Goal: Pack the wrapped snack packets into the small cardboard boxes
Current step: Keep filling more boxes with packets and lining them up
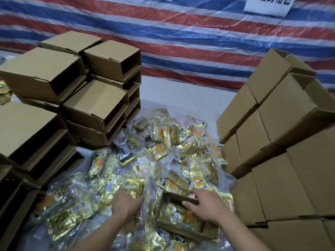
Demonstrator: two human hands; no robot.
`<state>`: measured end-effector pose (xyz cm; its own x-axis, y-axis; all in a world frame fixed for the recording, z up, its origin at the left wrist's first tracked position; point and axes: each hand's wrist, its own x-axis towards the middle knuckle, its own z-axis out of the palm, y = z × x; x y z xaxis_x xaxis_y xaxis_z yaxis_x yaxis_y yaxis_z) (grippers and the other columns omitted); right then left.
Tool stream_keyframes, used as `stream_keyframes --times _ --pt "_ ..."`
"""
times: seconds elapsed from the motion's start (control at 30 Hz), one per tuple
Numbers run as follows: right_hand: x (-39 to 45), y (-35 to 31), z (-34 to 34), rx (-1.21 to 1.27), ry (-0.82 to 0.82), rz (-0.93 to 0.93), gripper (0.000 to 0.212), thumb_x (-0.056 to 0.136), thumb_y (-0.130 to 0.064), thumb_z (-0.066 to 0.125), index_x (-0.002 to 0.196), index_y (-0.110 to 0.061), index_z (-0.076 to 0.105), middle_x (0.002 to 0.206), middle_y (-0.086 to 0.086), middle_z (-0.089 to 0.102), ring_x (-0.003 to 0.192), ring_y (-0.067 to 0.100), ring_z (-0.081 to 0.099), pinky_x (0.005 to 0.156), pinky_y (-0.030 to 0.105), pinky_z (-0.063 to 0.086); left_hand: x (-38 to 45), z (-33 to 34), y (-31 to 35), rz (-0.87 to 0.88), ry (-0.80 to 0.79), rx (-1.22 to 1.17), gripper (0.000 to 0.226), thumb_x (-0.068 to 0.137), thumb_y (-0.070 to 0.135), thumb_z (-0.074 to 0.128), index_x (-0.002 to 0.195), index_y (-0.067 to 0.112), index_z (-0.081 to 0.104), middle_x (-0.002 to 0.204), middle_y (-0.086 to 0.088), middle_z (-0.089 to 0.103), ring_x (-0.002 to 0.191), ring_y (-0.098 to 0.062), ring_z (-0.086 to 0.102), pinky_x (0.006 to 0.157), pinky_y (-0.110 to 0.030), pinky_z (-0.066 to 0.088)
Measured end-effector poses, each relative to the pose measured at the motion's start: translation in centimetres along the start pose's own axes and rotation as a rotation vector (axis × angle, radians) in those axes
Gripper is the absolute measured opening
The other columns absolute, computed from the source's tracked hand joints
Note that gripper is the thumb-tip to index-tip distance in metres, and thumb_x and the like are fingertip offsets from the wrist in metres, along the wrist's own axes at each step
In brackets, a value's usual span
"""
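Box stacks (101, 98) flanking packet heap (163, 151), hands amid packets

**Striped tarpaulin behind a pale bench**

A red, white and blue striped woven plastic tarpaulin (181, 38) hangs as the back wall, creased and faintly glossy under even, flat light. Far beyond the fingers, high to their right, a white paper sign with black characters (268, 4) is fixed to it, cut off by the frame. The pale grey bench (181, 95) meets the tarpaulin's lower edge.
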<state>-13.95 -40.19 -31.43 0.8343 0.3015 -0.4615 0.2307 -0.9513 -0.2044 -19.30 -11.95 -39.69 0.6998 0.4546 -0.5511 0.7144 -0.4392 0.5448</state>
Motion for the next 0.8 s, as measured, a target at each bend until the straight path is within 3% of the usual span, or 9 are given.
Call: stream_keyframes --times 0.07,0.13,0.23,0.33,0.43,0.57,0.7,0.77,0.8 --pt "-0.1 -0.4 -0.5 0.054 0.020 0.008 0.078 0.086 -0.081 0.032 0.140 -0.028 0.050 0.139 -0.005 0.056 0.125 0.017 0.053 0.105 0.036 0.042 0.3 -2.4 1.3 0.039 0.012 -0.203 0.048 0.075 0.028 0.083 0.108 0.009 0.054 0.091 -0.011 0.068 0.074 -0.026 0.070 0.065 -0.047 0.062" --pt "-0.2 -1.7 -1.3 0.186 0.102 -0.004 0.077 0.092 -0.075 0.029 0.149 -0.024 0.040 0.151 -0.004 0.044 0.137 0.015 0.042 0.112 0.035 0.034 0.4 -5.3 3.5 0.097 0.089 -0.305 0.046 0.075 0.022 0.082 0.107 0.015 0.051 0.092 -0.010 0.066 0.074 -0.026 0.069 0.063 -0.046 0.062" --pt "0.3 -5.1 -4.0 0.543 0.247 -0.034 0.072 0.093 -0.070 0.039 0.150 -0.026 0.037 0.150 -0.010 0.042 0.135 0.006 0.042 0.107 0.026 0.037 -0.6 -9.1 8.7 0.247 0.132 -0.371 0.046 0.076 0.021 0.078 0.109 0.020 0.047 0.093 -0.008 0.063 0.061 -0.012 0.067 0.042 -0.025 0.052" --pt "0.4 -9.2 -8.4 1.101 0.255 -0.093 0.096 0.069 -0.092 0.044 0.149 -0.040 0.033 0.142 -0.019 0.045 0.120 -0.010 0.047 0.091 0.020 0.043 -3.5 -10.8 14.3 0.421 0.057 -0.417 0.042 0.075 0.022 0.076 0.102 0.030 0.045 0.090 -0.002 0.061 0.053 -0.003 0.064 0.036 -0.014 0.042" --pt "0.8 -11.2 -11.9 1.468 0.237 -0.206 0.093 0.069 -0.087 0.045 0.146 -0.035 0.038 0.142 -0.009 0.054 0.132 0.014 0.050 0.105 0.037 0.043 -6.8 -10.8 18.2 0.608 -0.031 -0.411 0.039 0.066 0.031 0.076 0.096 0.033 0.051 0.083 0.009 0.063 0.063 0.001 0.061 0.050 -0.007 0.041" --pt "0.3 -12.3 -14.2 1.771 0.286 -0.239 0.072 0.079 -0.073 0.050 0.115 -0.014 0.071 0.114 0.009 0.071 0.111 0.026 0.067 0.095 0.036 0.055 -9.9 -8.8 21.3 0.672 -0.217 -0.529 0.044 0.059 0.047 0.072 0.098 0.034 0.053 0.083 0.014 0.064 0.069 0.009 0.061 0.059 -0.011 0.045" --pt "-0.1 -11.4 -14.1 1.883 0.358 -0.239 0.066 0.077 -0.074 0.046 0.096 -0.020 0.080 0.099 0.007 0.074 0.095 0.022 0.070 0.089 0.036 0.056 -11.1 -6.5 22.4 0.718 -0.303 -0.499 0.046 0.069 0.055 0.061 0.109 0.034 0.051 0.114 0.008 0.060 0.106 -0.001 0.060 0.087 -0.022 0.048" --pt "-0.3 -10.6 -14.1 1.886 0.334 -0.275 0.070 0.079 -0.074 0.041 0.097 -0.019 0.079 0.098 0.009 0.074 0.095 0.023 0.071 0.087 0.035 0.058 -11.2 -5.8 22.2 0.823 -0.215 -0.340 0.048 0.078 0.057 0.048 0.121 0.036 0.047 0.132 0.009 0.050 0.126 -0.004 0.044 0.105 -0.022 0.036" --pt "-0.3 -10.3 -14.1 1.886 0.313 -0.276 0.073 0.081 -0.075 0.039 0.101 -0.016 0.078 0.102 0.012 0.074 0.100 0.026 0.070 0.091 0.037 0.057 -11.2 -5.6 22.1 0.870 -0.159 -0.225 0.062 0.081 0.061 0.038 0.137 0.034 0.042 0.142 0.008 0.043 0.135 -0.006 0.035 0.113 -0.026 0.029"
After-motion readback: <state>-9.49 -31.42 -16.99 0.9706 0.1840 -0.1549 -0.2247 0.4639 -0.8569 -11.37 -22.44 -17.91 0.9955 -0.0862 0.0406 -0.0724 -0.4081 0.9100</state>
